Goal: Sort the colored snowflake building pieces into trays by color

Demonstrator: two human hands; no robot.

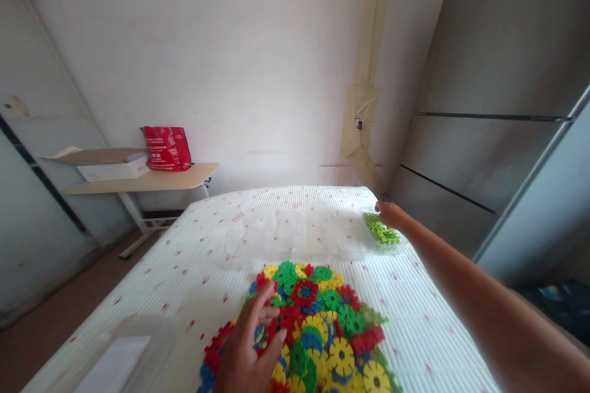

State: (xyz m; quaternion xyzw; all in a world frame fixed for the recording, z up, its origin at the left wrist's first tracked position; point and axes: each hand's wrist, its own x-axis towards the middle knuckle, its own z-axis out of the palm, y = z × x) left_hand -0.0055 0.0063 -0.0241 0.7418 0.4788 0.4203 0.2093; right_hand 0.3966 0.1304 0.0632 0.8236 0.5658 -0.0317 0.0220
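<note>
A heap of plastic snowflake discs (318, 325) in red, yellow, green and blue lies at the near middle of the table. My left hand (253, 344) is over the heap's left side, thumb and fingers apart, with nothing seen in its grasp. My right hand (391, 214) is stretched far out to the right, at the rim of a clear plastic container (391, 248). Light green pieces (380, 230) fill that container. The right fingers are small and partly hidden, so whether they grip the rim or a piece does not show.
More clear containers (295, 236) stand in a row beyond the heap. At the near left is a clear plastic lid or box (157, 334) with a white sheet (113, 365). A side table (179, 179) bears a red bag (166, 148) and a white box (113, 169).
</note>
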